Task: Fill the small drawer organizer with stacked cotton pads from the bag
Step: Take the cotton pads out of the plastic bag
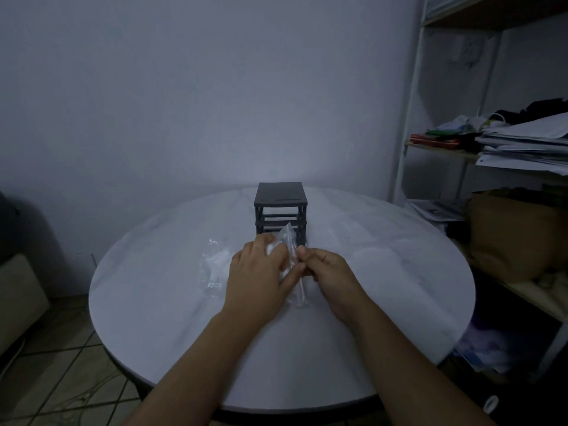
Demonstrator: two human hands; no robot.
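The right hand point(329, 273) pinches the limp, slippery bag point(289, 238) at its mouth, the left hand point(261, 272) lies over it, grip unclear; the soft, light cotton pads point(222, 260) likely need gentle edge pinching.

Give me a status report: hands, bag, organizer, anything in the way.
Left hand grips the bag; right hand pinches its edge. Organizer just behind, slots look empty. Nothing between them.
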